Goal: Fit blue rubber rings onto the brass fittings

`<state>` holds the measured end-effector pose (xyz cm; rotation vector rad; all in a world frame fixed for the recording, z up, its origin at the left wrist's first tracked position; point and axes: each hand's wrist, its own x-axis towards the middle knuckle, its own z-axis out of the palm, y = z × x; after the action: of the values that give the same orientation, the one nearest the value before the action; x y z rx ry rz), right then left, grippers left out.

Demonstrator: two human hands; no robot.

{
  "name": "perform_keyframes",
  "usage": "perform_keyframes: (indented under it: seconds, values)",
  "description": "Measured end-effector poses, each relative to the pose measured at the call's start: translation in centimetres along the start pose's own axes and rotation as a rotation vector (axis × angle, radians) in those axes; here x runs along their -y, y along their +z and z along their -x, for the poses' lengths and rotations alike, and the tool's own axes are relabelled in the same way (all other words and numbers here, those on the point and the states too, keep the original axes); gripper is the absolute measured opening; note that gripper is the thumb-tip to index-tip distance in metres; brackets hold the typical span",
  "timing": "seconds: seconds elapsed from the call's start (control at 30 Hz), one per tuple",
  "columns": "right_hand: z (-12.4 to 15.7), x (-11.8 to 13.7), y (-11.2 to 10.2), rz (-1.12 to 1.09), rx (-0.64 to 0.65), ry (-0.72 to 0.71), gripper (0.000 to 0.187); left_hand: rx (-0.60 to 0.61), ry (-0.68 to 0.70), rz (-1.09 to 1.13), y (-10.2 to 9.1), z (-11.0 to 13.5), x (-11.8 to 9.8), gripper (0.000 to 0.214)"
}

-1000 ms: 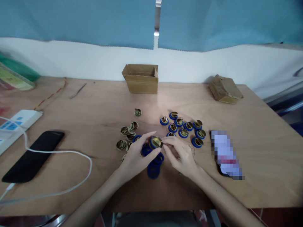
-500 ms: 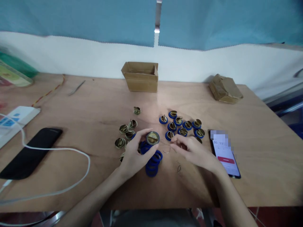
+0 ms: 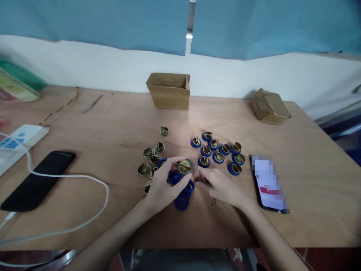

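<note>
Between thumb and fingers, my left hand [image 3: 165,184] grips a round brass-coloured disc [image 3: 185,166] with a bar across it and a dark blue rim. My right hand [image 3: 224,184] is closed in a pinch just right of that disc; whatever its fingertips hold is hidden. Loose blue rings [image 3: 181,203] lie under and in front of my left hand. To the left are several brass discs [image 3: 144,169] without blue rims, partly covered by that hand. Several brass discs set in blue rings [image 3: 218,157] are grouped beyond my right hand.
An open cardboard box [image 3: 170,98] stands at the back, and a crumpled carton [image 3: 270,107] sits back right. A lit phone [image 3: 266,184] lies to the right. On the left are a black phone [image 3: 38,180], a white cable [image 3: 96,180] and a power strip [image 3: 25,139].
My right hand has moved left, close to the disc, uncovering a blue-rimmed disc behind it. The thin wire curve near its fingertips no longer shows there. My left hand keeps its grip.
</note>
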<state>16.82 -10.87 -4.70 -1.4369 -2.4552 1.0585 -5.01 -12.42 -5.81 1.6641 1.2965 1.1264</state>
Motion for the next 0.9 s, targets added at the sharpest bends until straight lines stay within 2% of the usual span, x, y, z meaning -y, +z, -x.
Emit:
perform_keyframes:
  seconds: [0.13,0.33,0.53,0.73,0.9]
  values:
    - [-0.03,0.04,0.03,-0.007,-0.019,-0.009,0.008,0.005,0.003,-0.011,0.06,0.08,-0.05,0.036]
    - [0.05,0.12,-0.02,-0.022,-0.054,-0.097,0.015,0.017,0.036,-0.027,0.01,0.02,-0.24,0.035]
    - [-0.04,0.13,0.16,0.032,-0.05,-0.085,0.023,0.029,0.026,-0.012,-0.01,0.08,-0.19,0.034]
    - [-0.18,0.08,0.24,-0.021,-0.038,-0.125,0.031,0.024,0.031,-0.006,-0.02,0.1,-0.15,0.034]
    - [-0.11,0.03,0.3,-0.002,-0.053,-0.126,0.03,0.026,0.03,-0.015,-0.06,0.09,-0.21,0.034]
